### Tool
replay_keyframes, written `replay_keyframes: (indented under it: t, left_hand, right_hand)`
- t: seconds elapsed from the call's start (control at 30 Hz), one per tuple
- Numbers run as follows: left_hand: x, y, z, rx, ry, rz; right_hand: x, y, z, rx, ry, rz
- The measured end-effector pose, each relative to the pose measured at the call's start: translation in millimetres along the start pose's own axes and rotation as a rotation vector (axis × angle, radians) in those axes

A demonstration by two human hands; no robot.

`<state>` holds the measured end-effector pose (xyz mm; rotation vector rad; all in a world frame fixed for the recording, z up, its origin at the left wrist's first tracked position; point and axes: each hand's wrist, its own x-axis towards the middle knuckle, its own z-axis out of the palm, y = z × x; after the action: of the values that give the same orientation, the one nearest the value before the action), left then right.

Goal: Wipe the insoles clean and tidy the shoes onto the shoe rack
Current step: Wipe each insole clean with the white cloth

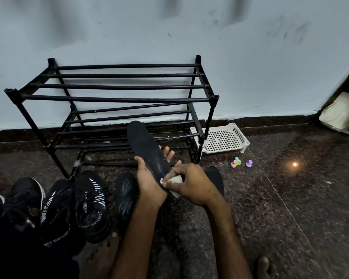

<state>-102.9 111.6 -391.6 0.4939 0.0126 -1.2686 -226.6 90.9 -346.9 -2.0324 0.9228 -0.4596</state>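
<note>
My left hand (pixel 149 182) grips a black insole (pixel 143 146) by its heel end, with the toe end pointing up toward the rack. My right hand (pixel 191 184) pinches a small white wipe (pixel 176 180) against the insole's lower part. A black shoe rack (pixel 113 99) with bare bars stands against the wall behind the insole. Several black sports shoes (pixel 91 202) lie on the floor at the lower left. Another black insole (pixel 126 196) lies beside them. A dark rounded piece (pixel 217 178) shows behind my right hand.
A white perforated plastic tray (pixel 223 138) sits on the floor right of the rack. Small pastel plastic pieces (pixel 241 163) lie in front of it. My bare feet (pixel 105 256) rest on the dark speckled floor. A cardboard box (pixel 343 115) stands at far right.
</note>
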Motion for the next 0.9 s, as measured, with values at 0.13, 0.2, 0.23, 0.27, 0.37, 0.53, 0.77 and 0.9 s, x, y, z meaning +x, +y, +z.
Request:
replay_keyframes:
  t: [0.13, 0.2, 0.23, 0.27, 0.37, 0.53, 0.77, 0.9]
  left_hand:
    - [-3.4, -3.7, 6.4, 0.004, 0.004, -0.029]
    - [-3.2, -2.0, 5.2, -0.002, 0.01, -0.018]
    - [-2.8, -0.7, 4.2, 0.005, 0.015, -0.009]
    - [-2.1, -0.6, 3.0, 0.017, 0.025, -0.002]
    - [-3.7, -4.7, 4.9, 0.042, 0.039, -0.012]
    - [-5.9, -4.0, 6.5, 0.006, 0.027, -0.011]
    - [-8.0, -7.4, 11.1, 0.053, 0.051, -0.044]
    - [-6.7, -2.5, 6.7, 0.001, 0.028, -0.017]
  right_hand:
    - [8.1, 3.4, 8.9, -0.142, 0.301, 0.015]
    - [7.6, 7.8, 6.8, -0.208, 0.327, 0.059]
    - [6.2, 8.2, 4.1, -0.186, 0.266, 0.065]
    - [4.6, 7.3, 1.5, -0.145, 0.174, 0.063]
    - [3.7, -1.9, 0.4, 0.005, 0.03, -0.006]
    - [9.3, 9.2, 8.0, -0.177, 0.331, 0.067]
    - [5.5, -2.9, 5.4, 0.045, 0.162, -0.049]
    - [6.3, 10.1, 2.4, -0.158, 0.3, 0.063]
